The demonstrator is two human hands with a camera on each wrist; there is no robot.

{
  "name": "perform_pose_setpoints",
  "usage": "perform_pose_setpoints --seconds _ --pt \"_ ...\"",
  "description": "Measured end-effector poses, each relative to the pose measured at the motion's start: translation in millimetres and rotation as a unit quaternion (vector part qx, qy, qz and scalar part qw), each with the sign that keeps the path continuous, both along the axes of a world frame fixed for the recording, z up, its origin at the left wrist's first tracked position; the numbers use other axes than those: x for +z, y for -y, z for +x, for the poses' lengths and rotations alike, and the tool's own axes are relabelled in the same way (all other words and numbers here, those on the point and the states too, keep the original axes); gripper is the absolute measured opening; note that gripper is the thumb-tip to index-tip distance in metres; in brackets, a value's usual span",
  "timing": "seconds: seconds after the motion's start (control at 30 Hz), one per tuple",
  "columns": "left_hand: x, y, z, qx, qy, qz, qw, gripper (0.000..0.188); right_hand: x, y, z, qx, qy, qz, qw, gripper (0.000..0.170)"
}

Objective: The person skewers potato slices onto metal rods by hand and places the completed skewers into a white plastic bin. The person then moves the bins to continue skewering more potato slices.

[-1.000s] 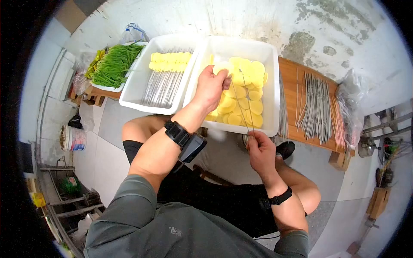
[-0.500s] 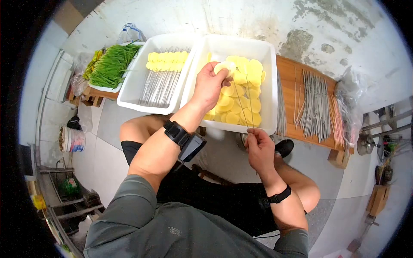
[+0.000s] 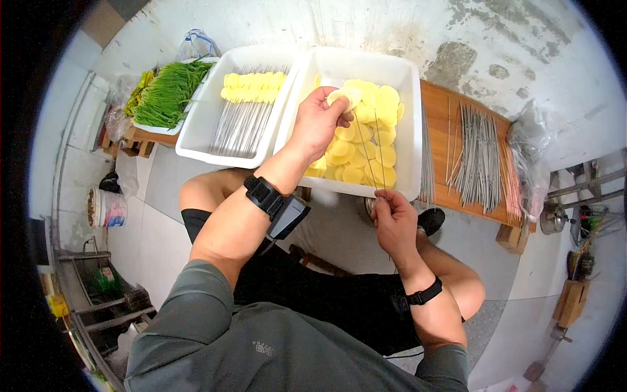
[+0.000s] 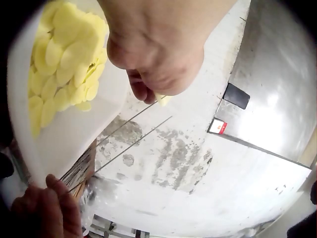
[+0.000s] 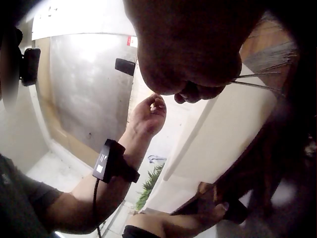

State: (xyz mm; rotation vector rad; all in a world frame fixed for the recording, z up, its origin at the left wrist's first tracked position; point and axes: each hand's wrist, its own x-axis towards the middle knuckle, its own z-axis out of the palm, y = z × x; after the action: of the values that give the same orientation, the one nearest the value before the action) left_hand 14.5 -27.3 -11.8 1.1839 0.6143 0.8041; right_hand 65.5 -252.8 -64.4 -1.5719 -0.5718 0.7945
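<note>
Left hand [image 3: 319, 127] pinching yellow slice [image 3: 345, 99]; right hand [image 3: 396, 222] pinching two skewers [image 4: 133, 144]

Wooden board [image 3: 439, 111] is running along a stained white wall [image 3: 366, 26]. Loose skewers [image 3: 480, 157] are lying on it, with a clear plastic bag [image 3: 532, 137] sitting at its right end. Left tub [image 3: 196, 140] is holding skewered slices [image 3: 255, 88]; right tub [image 3: 413, 130] is holding loose slices [image 3: 382, 153]. Greens [image 3: 173, 95] are lying beyond the left tub.

Left thumb and fingers are gripping the slice above the right tub, covering part of it. Right fingertips are clasping the skewers together near the tub's front rim. One skewer is reaching the slice, its far tip hiding there; cannot tell whether it is piercing. Right wrist view is rendering the right hand mostly as dark shadow, fingers partly concealed.

Left wrist view is showing the other skewer ending free, apart from the left hand. It is also showing a metal panel [image 4: 277, 59] with a dark rectangular object [image 4: 237, 96], both falling outside the head view.
</note>
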Motion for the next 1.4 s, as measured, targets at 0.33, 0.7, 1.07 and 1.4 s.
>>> perform_pose_setpoints --seconds 0.33,0.7,1.07,1.4 --pt "-11.9 32.5 2.0 -0.107 -0.157 0.060 0.980 0.014 -2.1 -7.5 6.3 -0.021 -0.009 0.025 0.999 0.017" --pt "-23.3 -92.9 20.4 -0.090 -0.367 0.158 0.912 0.027 28.5 6.0 50.9 -0.144 -0.069 0.066 0.985 0.015" --pt "-76.6 -76.5 63.3 -0.207 -0.530 0.517 0.640 0.073 36.8 10.8 64.8 -0.182 -0.083 0.087 0.976 0.013" --pt "-90.2 -131.0 74.7 -0.352 -0.548 0.465 0.600 0.052 57.4 21.5 76.3 -0.203 -0.112 0.122 0.965 0.011"
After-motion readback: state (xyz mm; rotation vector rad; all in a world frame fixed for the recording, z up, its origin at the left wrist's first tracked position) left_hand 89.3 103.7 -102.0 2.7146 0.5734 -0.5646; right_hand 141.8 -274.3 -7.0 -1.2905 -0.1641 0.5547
